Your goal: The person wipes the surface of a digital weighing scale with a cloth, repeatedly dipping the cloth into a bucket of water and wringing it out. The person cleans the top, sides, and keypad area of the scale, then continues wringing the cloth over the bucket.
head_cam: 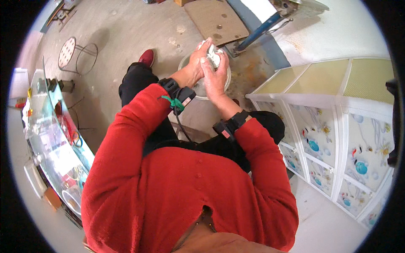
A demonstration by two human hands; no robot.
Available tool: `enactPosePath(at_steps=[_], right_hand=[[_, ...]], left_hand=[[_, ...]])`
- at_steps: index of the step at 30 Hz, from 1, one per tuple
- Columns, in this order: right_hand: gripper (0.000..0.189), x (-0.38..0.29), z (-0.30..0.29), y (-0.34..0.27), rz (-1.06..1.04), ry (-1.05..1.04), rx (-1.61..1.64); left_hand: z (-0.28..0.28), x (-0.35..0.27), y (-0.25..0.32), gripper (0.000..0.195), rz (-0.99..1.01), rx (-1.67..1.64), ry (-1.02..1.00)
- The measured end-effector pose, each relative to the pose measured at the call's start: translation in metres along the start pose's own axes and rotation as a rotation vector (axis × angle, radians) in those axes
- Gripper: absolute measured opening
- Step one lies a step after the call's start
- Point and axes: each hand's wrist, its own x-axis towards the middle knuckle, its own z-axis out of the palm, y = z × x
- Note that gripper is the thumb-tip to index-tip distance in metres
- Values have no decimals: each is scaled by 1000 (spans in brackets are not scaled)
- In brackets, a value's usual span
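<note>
Both hands meet at the upper middle of the view, over a round, pale-rimmed tub or bucket (228, 83) on the floor. My left hand (196, 63) presses in from the left, fingers pointing up. From the right, my right hand (217, 74) curls around a crumpled white material (214, 58), its thumb towards the left hand. The white material sits between the two palms, and bits of it show near the left fingertips. Whether it is cloth, paper or something else cannot be told. The hands hide most of the tub's inside. Black devices are strapped to both wrists.
A low cabinet with patterned panels (316, 126) stands at the right. A glass-topped counter with small items (63, 148) runs along the left. Further off are a round stool (67, 53), a flat brown board (218, 23) on the floor and a blue metal leg (258, 33).
</note>
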Motion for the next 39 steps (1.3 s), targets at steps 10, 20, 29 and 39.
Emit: enactPosePath(at_steps=[10,20,29,39], right_hand=[[17,45,-10,23,432,113,547],[40,42,-28,2,-587,-123,-319],[35,44,-27,14,-654,-124,-332],[33,47,-25,25,-593,-110,-344]], left_hand=[[18,-22,-16,22,2,68,13],[22,-9,23,59,-236,-64,-159],[12,6,7,50,-252,79,-105],[-34,47,-10,36,-330,-217,-509]])
